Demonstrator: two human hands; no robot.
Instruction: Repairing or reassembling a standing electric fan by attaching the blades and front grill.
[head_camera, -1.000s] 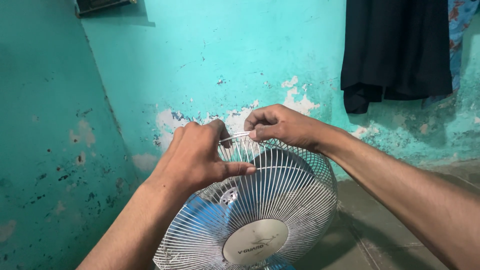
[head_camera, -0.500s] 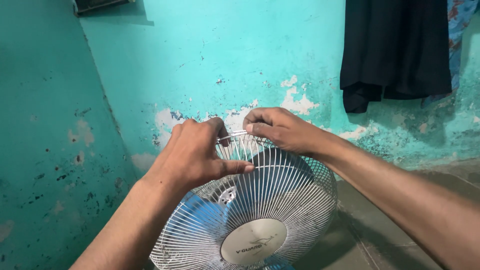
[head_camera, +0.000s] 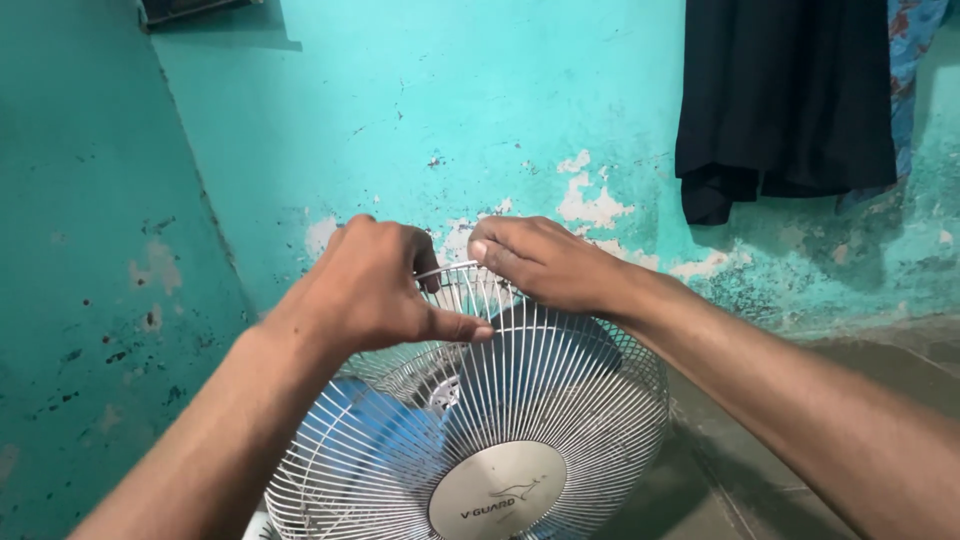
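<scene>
both hands work at the top edge of the white wire fan guard (head_camera: 520, 400), which stands on the floor near the corner of the peeling turquoise wall (head_camera: 380, 110). the left hand (head_camera: 375, 285) is curled closed over the top rim of the guard, thumb stretched out flat along the front wires. the right hand (head_camera: 545, 262) is pinched narrow on the same rim just beside it, fingertips pressing on the outer ring; whether a clip sits under them cannot be told, since the fingers hide the spot. blue blades (head_camera: 370, 440) show behind the wires, and a round silver hub cap (head_camera: 497, 490) sits near the guard's bottom edge.

to do this well, it seems wise to keep the left hand steadying the rim while the right does the fine work, to press evenly so thin wires do not bend, and to keep fingertips outside the mesh. a dark garment (head_camera: 785, 100) hangs at the wall's upper right, well apart.
</scene>
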